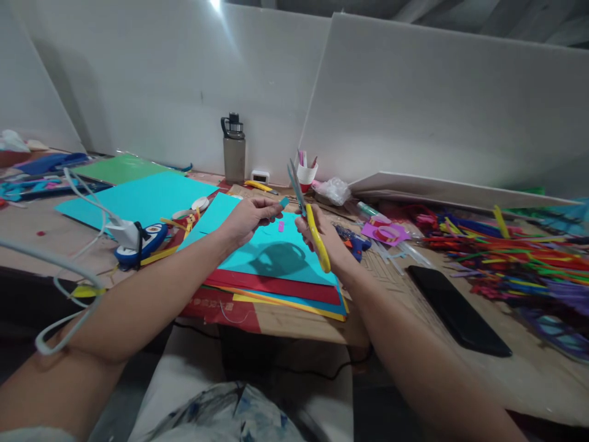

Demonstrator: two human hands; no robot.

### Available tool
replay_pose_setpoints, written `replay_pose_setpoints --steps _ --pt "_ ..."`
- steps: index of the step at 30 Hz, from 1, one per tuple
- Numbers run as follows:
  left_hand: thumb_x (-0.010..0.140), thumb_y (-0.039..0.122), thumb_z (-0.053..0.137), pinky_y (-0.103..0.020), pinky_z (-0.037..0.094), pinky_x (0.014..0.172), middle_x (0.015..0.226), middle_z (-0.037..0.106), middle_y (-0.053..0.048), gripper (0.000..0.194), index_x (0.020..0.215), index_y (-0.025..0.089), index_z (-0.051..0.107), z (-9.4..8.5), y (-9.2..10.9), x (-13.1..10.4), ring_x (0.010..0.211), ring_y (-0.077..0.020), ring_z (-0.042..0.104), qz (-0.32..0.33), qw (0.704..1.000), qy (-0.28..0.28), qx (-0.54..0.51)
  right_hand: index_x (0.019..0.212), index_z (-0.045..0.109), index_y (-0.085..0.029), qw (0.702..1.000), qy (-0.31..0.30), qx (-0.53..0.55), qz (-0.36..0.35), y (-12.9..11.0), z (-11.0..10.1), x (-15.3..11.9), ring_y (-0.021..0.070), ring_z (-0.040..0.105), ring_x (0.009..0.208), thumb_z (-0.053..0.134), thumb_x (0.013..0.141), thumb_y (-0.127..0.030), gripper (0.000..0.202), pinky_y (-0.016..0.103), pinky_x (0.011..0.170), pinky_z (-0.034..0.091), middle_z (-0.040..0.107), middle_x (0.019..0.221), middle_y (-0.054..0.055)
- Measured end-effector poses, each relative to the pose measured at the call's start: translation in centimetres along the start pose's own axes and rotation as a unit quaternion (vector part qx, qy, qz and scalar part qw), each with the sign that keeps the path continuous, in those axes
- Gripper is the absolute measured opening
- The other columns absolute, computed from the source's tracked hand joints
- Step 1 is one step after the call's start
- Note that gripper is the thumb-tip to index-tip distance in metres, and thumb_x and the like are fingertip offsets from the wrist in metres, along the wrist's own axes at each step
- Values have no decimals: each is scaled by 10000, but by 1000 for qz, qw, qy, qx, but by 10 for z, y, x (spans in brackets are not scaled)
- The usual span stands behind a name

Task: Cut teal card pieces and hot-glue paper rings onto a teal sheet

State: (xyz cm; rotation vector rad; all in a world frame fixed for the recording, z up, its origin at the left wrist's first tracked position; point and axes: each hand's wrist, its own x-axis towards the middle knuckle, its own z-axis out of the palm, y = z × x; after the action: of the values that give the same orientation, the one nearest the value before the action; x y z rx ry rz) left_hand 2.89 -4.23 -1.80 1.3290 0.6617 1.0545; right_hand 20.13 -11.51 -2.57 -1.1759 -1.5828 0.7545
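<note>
Between the fingertips of my left hand [254, 219] is a small teal piece [284, 201]. My right hand [324, 236] grips yellow-handled scissors [317, 238], whose blades point up and stand slightly apart, just right of the teal piece and not touching it. Below both hands lies a turquoise sheet [257, 261] on top of a stack with red, blue and yellow sheets. A small pink piece [281, 227] rests on the turquoise sheet between my hands, above the shadow they cast.
A bottle [234, 150] and a cup of pens [306, 175] stand at the back. A black phone [458, 310] and many coloured pipe cleaners [519, 252] lie to the right. At left are a blue-and-white power strip [140, 245], a white cable and another turquoise sheet [133, 205].
</note>
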Motion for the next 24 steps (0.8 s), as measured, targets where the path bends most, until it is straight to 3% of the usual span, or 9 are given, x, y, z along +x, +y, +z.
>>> replay_pose_setpoints --steps 6,11,17,20,24 --pt "593 319 846 -204 358 526 651 630 -14 268 698 133 683 -6 3 5 560 -71 505 -25 997 8 -75 1034 542 -211 999 -28 -21 18 6 -3 3 105 510 623 550 827 -577 420 248 609 449 564 769 -5" --pt "596 273 837 -200 388 534 695 635 -4 238 722 155 674 -10 5 8 605 -85 548 -58 991 35 -115 1014 562 -207 995 9 -91 39 15 -6 8 138 557 687 548 803 -601 447 264 638 458 608 798 12" --pt "591 273 836 -187 288 459 576 516 37 211 640 153 670 -12 -1 12 507 -48 412 -15 997 40 -62 1100 597 -199 947 88 -287 114 25 -12 11 251 619 931 596 775 -562 487 367 798 465 664 1052 101" --pt "614 262 818 -196 269 446 549 482 39 193 616 148 661 -14 -2 13 483 -46 376 -1 998 38 -56 1120 597 -183 929 87 -330 142 24 -13 11 284 625 994 599 781 -546 496 379 822 461 666 1102 133" --pt "640 228 802 -189 263 430 549 477 37 174 622 144 650 -15 -4 14 471 -41 367 0 997 41 -70 1135 603 -196 929 71 -336 136 21 -12 12 272 631 1011 572 808 -531 469 353 821 464 672 1112 119"
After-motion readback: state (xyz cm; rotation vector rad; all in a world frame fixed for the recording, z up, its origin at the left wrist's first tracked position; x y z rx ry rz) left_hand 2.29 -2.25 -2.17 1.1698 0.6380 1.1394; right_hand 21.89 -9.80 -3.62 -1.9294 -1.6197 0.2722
